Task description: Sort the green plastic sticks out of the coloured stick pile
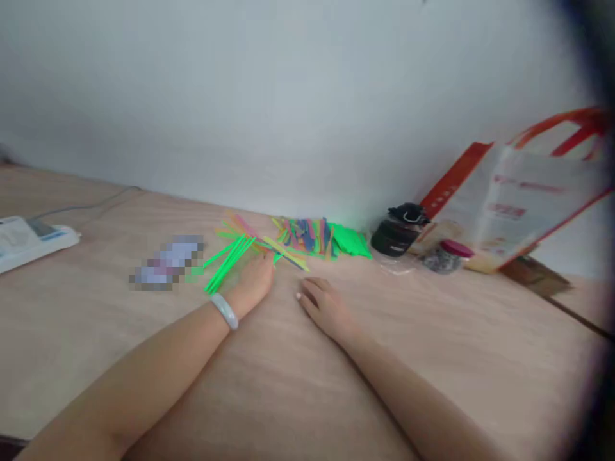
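My left hand (254, 276), with a pale bangle (225, 311) at its wrist, is closed, its fingertips turned away and mostly hidden. Bright green strips (229, 264) lie slantwise just behind and to the left of it; whether any pass into the fingers cannot be made out. Yellow strips (287, 252) reach past its fingertips to the right. Beyond them is a pile of thin multicoloured strips (303, 235), perhaps paper. My right hand (327, 307) rests low over the table, thumb and fingers apart, holding nothing.
A bundle of green strips (350, 240) lies by the wall. Rightward stand a black-wrapped bottle (396, 230), a red-lidded jar (444, 257) and a white-and-red bag (519, 198). At left are a blurred-out flat item (168, 262), a white power strip (41, 243) and a cable (91, 206).
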The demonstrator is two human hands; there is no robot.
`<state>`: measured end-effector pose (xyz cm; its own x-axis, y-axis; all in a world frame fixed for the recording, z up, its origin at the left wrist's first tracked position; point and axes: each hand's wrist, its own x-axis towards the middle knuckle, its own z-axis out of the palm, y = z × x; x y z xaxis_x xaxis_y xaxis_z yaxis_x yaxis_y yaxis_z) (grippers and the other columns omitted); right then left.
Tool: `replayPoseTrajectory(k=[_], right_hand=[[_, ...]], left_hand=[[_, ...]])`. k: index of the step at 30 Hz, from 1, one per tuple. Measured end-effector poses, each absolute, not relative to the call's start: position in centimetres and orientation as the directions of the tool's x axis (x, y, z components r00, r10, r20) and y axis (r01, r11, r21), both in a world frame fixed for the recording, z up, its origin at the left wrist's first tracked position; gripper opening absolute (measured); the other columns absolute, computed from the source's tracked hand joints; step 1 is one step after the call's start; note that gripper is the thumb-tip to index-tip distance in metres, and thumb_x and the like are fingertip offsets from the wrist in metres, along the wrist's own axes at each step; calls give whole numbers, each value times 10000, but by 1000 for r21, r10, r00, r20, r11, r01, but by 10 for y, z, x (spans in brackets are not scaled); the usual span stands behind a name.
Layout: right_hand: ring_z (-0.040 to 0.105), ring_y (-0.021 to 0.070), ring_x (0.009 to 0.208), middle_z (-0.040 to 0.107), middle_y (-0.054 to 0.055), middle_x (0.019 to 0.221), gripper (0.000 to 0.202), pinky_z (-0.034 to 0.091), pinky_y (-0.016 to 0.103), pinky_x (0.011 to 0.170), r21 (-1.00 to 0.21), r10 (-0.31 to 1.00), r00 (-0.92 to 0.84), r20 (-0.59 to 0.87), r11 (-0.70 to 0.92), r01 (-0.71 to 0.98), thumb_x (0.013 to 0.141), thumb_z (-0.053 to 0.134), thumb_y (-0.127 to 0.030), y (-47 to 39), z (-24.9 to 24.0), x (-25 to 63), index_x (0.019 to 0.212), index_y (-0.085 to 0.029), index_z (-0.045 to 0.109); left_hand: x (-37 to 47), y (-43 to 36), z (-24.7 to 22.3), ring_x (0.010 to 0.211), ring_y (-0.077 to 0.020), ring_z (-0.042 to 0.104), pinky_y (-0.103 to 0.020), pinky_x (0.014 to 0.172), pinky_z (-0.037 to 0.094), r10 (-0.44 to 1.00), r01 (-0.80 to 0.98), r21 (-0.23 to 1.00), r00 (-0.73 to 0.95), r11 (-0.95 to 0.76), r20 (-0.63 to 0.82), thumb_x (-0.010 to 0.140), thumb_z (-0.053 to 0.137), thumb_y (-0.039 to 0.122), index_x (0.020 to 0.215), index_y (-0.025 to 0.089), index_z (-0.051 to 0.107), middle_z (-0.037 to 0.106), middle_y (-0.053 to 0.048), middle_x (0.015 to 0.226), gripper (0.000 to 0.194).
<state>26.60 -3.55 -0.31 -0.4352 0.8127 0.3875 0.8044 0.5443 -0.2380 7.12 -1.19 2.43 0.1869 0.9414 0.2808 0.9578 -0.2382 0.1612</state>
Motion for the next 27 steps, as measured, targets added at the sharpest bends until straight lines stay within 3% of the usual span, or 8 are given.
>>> replayPoseTrajectory(k=[5, 10, 14, 17, 21, 24, 27], right_hand=[[537, 227, 1074, 607, 118, 1135, 306, 433, 381, 955, -220, 824, -434, 365, 530, 819, 878, 467, -311, -28, 0, 264, 1098, -157, 613], [544, 217, 1070, 614, 112, 1133, 317, 435, 373, 955, -219, 810, -449, 378, 549, 806, 887, 454, -327, -25, -1, 265, 1105, -162, 614], [557, 217, 1070, 627, 107, 1127, 306, 439, 387, 953, -268, 803, -445, 396, 565, 781, 884, 456, -328, -26, -2, 266, 1091, -179, 624], [582, 220, 1044, 648, 102, 1094, 306, 456, 402, 931, -372, 818, -387, 425, 548, 749, 886, 446, -323, -30, -4, 258, 1095, -188, 623], [568, 235, 1097, 610, 108, 1189, 374, 461, 426, 931, -533, 836, -266, 479, 518, 669, 877, 462, -351, -31, -10, 229, 1210, -212, 559], [554, 239, 1125, 586, 110, 1228, 427, 464, 436, 930, -608, 849, -221, 480, 504, 614, 872, 469, -364, -24, -15, 201, 1272, -221, 505], [521, 241, 1171, 573, 114, 1247, 390, 425, 444, 978, -613, 843, -238, 482, 519, 595, 864, 491, -334, -11, -17, 179, 1232, -216, 542]], left_hand=[[71, -12, 19, 946, -254, 600, -350, 774, 462, 938, 960, 169, 162, -221, 306, 900, 439, 233, 1150, 108, 483, 622, -146, 1030, 283], [59, -17, 22, 997, -260, 539, -378, 842, 434, 821, 933, 137, 216, -334, 529, 896, 459, 353, 1019, 150, 528, 589, -118, 1022, 247], [25, -17, 28, 972, -252, 527, -387, 853, 432, 755, 931, 252, 36, -263, 655, 897, 436, 368, 978, 160, 524, 581, -100, 968, 240], [-7, -9, 23, 1063, -255, 511, -376, 912, 408, 786, 937, 320, -93, -138, 611, 890, 447, 358, 1115, 127, 486, 569, -135, 1086, 325], [-32, 2, 12, 1065, -267, 541, -369, 892, 416, 908, 955, 295, -141, 20, 395, 908, 396, 391, 1137, 112, 495, 597, -152, 1097, 374], [-31, 3, 8, 999, -260, 587, -357, 848, 434, 953, 954, 297, -113, 26, 280, 932, 318, 412, 1078, 131, 544, 640, -144, 1031, 389], [-19, -3, 7, 979, -248, 601, -344, 834, 438, 956, 951, 310, -77, -15, 282, 937, 305, 409, 1072, 149, 558, 655, -138, 1023, 387]])
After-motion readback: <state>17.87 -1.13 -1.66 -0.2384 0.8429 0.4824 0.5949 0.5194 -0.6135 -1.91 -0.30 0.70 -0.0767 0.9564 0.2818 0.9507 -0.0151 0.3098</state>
